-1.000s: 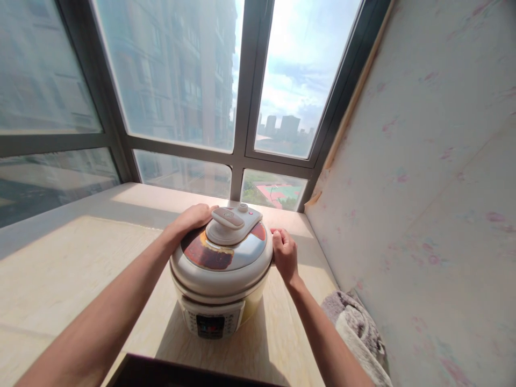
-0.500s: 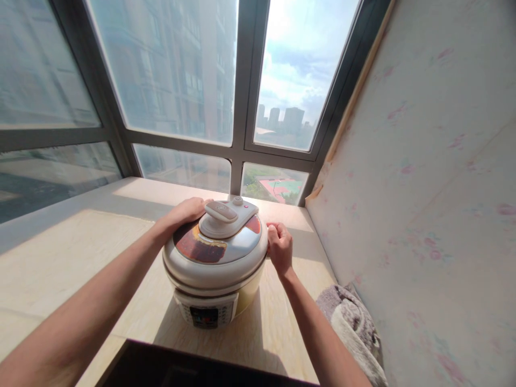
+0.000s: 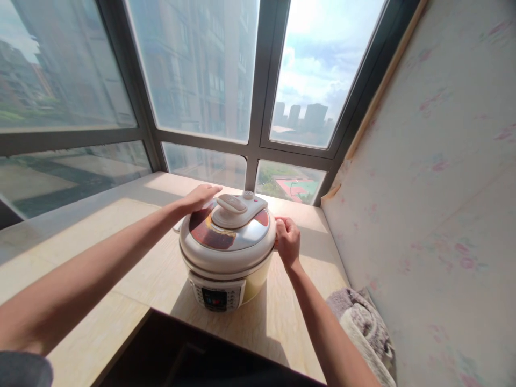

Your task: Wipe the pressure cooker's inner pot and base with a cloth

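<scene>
A cream electric pressure cooker (image 3: pixel 229 263) stands upright on a pale marble-patterned ledge (image 3: pixel 121 258), its control panel facing me. Its lid is on, with a pale top handle (image 3: pixel 231 203) and a glossy red-and-silver surface. At the right side my right hand (image 3: pixel 288 239) is closed around the cooker's side handle, which the fingers mostly hide. My left hand (image 3: pixel 201 196) reaches over the back left of the lid, fingers stretched out, holding nothing I can see. Part of the left side handle (image 3: pixel 176 228) shows free beneath that forearm.
Dark-framed windows (image 3: pixel 253 145) rise behind and left of the ledge. A floral-papered wall (image 3: pixel 435 215) bounds the right side, with a bunched grey fluffy cloth (image 3: pixel 360 317) against it. A dark recess (image 3: pixel 193 355) lies below the ledge's front edge.
The view has turned left, so everything sits farther right. My left hand's fingers have straightened and show more fully behind the lid. The right hand keeps its grip.
</scene>
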Available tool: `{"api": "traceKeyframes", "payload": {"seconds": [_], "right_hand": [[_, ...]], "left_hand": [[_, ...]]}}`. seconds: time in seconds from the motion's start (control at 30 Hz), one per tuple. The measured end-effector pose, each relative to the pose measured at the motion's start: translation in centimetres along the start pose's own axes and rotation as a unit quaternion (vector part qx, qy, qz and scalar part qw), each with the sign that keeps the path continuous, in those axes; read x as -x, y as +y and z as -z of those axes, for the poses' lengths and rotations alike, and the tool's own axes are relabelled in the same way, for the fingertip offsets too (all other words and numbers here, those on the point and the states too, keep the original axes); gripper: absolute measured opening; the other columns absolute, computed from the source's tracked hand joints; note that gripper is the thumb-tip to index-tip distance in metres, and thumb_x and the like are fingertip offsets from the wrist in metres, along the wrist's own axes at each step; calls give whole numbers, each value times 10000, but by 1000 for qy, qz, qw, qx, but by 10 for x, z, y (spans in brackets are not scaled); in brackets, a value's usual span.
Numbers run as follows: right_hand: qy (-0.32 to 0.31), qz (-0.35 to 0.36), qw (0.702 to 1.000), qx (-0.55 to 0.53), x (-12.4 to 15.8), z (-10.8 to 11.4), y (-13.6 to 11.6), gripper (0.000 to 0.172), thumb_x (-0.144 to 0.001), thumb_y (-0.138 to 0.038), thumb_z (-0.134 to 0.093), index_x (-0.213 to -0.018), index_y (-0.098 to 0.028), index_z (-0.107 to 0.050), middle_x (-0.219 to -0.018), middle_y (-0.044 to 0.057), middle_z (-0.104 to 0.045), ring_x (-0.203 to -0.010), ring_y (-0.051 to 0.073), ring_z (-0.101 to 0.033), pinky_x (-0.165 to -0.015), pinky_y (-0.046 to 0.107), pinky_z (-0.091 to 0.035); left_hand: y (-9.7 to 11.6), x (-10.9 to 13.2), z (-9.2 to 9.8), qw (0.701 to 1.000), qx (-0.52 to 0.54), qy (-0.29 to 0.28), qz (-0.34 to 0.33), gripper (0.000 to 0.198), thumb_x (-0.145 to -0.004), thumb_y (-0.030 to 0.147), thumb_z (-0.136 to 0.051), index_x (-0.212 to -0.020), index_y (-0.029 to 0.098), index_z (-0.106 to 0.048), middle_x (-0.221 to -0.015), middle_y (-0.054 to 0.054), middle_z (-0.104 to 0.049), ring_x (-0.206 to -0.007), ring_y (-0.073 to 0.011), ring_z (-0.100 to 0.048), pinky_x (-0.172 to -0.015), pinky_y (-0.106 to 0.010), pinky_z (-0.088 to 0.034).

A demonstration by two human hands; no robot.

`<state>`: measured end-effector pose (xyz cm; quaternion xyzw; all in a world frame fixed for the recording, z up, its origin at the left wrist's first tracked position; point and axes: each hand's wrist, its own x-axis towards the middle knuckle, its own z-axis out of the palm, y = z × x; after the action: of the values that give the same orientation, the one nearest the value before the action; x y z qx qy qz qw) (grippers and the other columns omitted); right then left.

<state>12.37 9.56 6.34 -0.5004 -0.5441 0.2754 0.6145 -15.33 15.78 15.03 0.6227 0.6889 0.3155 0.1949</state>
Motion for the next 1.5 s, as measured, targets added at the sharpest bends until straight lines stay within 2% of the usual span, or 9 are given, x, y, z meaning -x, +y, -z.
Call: {"api": "traceKeyframes", "payload": {"seconds": [0.1,0.2,0.33,0.4,0.5,0.63,1.0,1.27,1.5], "right_hand": [[3,-3,1000,-11,0,-1,3,342,-854,-449,-505,-864,-180,-716,-799,42,-732,-783,234,-638,-757,334,-475],[1,-4,1000,-18,0,-2,6,343,-858,-455,-511,-868,-181,-717,-801,40,-728,-780,233,-634,-757,338,-473],[1,-9,1000,-20,1,-2,7,351,-858,-473,-517,-880,-184,-715,-822,45,-729,-793,237,-633,-767,345,-473],[0,-13,1000,-21,1,-2,7,353,-857,-476,-518,-884,-184,-715,-828,46,-729,-796,238,-634,-766,347,-473],[-5,-14,1000,-24,0,-2,6,345,-858,-467,-515,-879,-186,-714,-824,42,-728,-795,236,-634,-767,347,-474],[-1,-15,1000,-26,1,-2,6,348,-859,-470,-516,-873,-184,-714,-804,36,-719,-769,228,-621,-748,342,-467],[1,-24,999,-35,1,-4,4,374,-859,-511,-517,-866,-189,-707,-802,39,-722,-770,230,-619,-752,340,-465],[-3,-18,1000,-23,1,-5,5,399,-888,-526,-470,-867,-196,-694,-792,28,-705,-775,224,-615,-749,327,-452],[-4,-19,1000,-12,0,-3,4,379,-883,-517,-474,-836,-205,-684,-752,21,-699,-744,221,-608,-720,319,-440]], "left_hand": [[13,4,10,998,51,42,-22,583,-863,637,-391,-977,137,-669,-1016,-158,-747,-973,-312,-693,-771,-381,-527],[36,25,14,990,69,25,-123,657,-887,694,-354,-1046,146,-679,-1006,-137,-752,-963,-296,-696,-774,-373,-520],[64,59,5,955,-94,-48,-277,594,-945,675,-360,-907,201,-715,-907,-75,-737,-875,-250,-676,-767,-343,-480],[70,67,-2,929,-185,-37,-319,550,-946,643,-398,-887,209,-731,-908,-79,-722,-902,-257,-670,-774,-339,-472],[71,65,-8,907,-261,-12,-329,510,-927,613,-440,-942,205,-747,-934,-96,-714,-914,-265,-673,-764,-334,-476],[65,53,-8,897,-262,-44,-353,552,-883,666,-486,-1071,209,-732,-1006,-93,-723,-904,-253,-678,-749,-319,-477],[57,40,-9,831,-274,-42,-482,358,-907,519,-486,-881,211,-666,-822,-54,-656,-682,-184,-588,-615,-295,-389],[50,39,-14,833,-234,16,-501,286,-890,458,-512,-731,226,-562,-707,-28,-610,-632,-174,-543,-607,-296,-371],[53,40,-12,838,-253,9,-483,294,-877,474,-515,-728,224,-553,-687,-27,-616,-617,-176,-542,-593,-294,-374]]}}
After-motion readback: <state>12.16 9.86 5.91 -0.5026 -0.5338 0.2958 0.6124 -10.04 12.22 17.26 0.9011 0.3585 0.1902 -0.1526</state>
